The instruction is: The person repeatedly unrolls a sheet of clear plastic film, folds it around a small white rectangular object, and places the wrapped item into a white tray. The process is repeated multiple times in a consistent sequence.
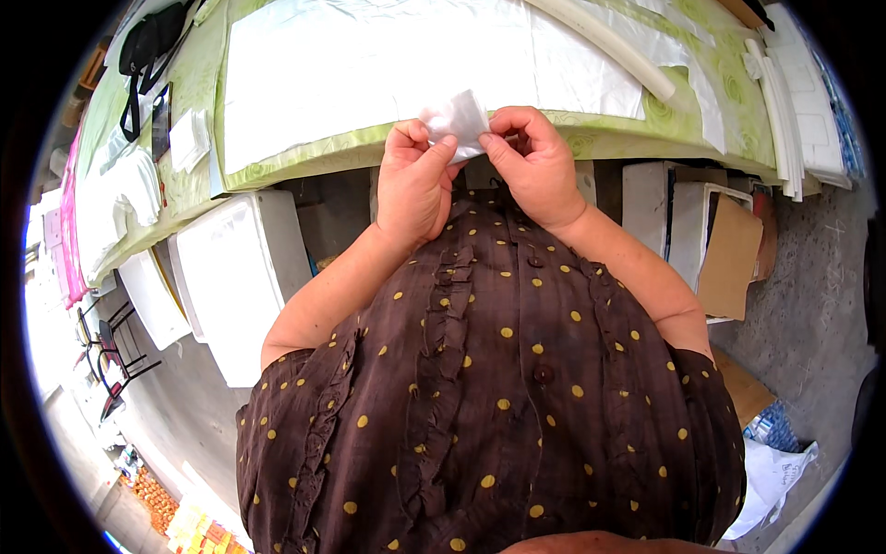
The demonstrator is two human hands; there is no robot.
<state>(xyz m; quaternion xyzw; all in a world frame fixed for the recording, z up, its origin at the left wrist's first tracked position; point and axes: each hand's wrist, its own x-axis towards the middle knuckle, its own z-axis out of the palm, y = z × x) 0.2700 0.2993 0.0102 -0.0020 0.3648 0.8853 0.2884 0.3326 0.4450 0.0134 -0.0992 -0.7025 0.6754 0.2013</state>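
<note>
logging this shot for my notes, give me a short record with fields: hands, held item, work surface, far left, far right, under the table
left hand: left hand pinching the packet
right hand: right hand pinching the packet's right side
held item: small translucent white packet, contents unclear
work surface: white sheet over green patterned tablecloth
far left: black strapped bag, stack of white packets
far right: long white strips
under the table: white box at left, brown cardboard at right
</note>
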